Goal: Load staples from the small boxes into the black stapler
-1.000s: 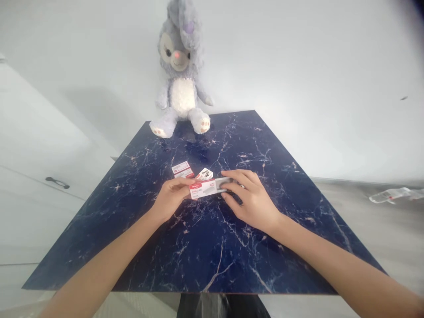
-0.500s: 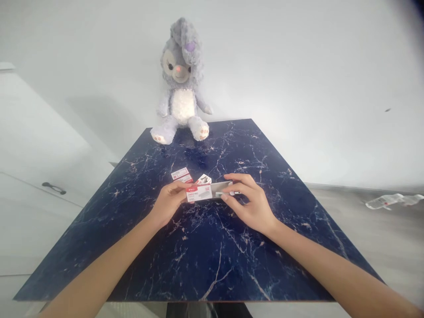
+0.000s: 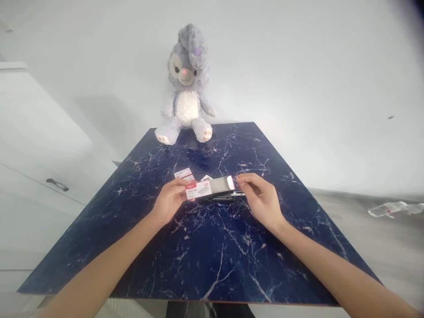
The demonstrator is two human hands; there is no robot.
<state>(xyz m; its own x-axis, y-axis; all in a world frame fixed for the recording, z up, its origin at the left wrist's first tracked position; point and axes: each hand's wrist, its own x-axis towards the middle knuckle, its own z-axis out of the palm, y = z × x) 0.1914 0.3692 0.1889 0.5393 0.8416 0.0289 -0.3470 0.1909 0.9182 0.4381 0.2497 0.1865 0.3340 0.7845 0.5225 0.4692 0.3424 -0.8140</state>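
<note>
Worktop point(image 3: 212, 247), blue marbled. Small red-and-white carton point(image 3: 198, 191) held up over its middle, well in from all four edges. Left hand point(image 3: 169, 198): thumb above, fingers below, clamped on the carton's left end. Carton open towards the right edge, grey inner face showing, white end flap point(image 3: 230, 182) standing out. Right hand point(image 3: 260, 194) just beside that flap; thumb and fingertips drawn close together. Cannot tell whether they touch the flap or pinch anything small.

Black-and-silver item point(image 3: 228, 197), probably a stapler, below the carton's open end, partly hidden. Two more boxes towards the far edge: a red-and-white one point(image 3: 183, 173) and a white one point(image 3: 206, 178), mostly covered. Plush toy point(image 3: 187, 104) sits near the far-left corner.

Step in hand, my reading: working at the carton's open end. Next move seems to call for a steady left grip, carton level, and light right fingertips clear of the flap's edge
</note>
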